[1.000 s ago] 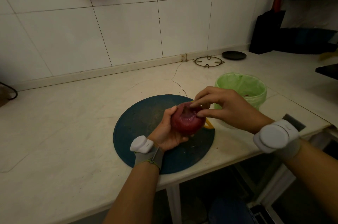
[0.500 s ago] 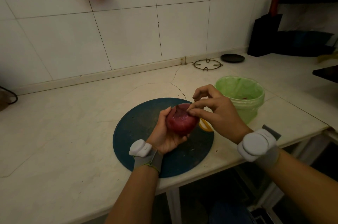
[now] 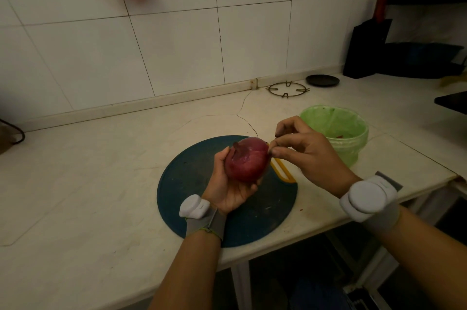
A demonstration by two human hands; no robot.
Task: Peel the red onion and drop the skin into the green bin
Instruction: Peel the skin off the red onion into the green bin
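Round dark-blue cutting board (image 3: pixel 192 183) on pale stone surface (image 3: pixel 88 183), red onion (image 3: pixel 246 161) above it, green plastic bin (image 3: pixel 353 151) right, black wire trivet (image 3: pixel 288 89) behind.

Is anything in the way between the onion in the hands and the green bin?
Nothing visible. The right hand pinches at the red onion at its edge, and the green bin stands open just beyond that hand, with only bare counter between.

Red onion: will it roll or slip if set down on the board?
Probably rolls: the red onion is rounded, and the blue board is flat. Its surface looks glossy, so likely slippery; the left hand cups it.
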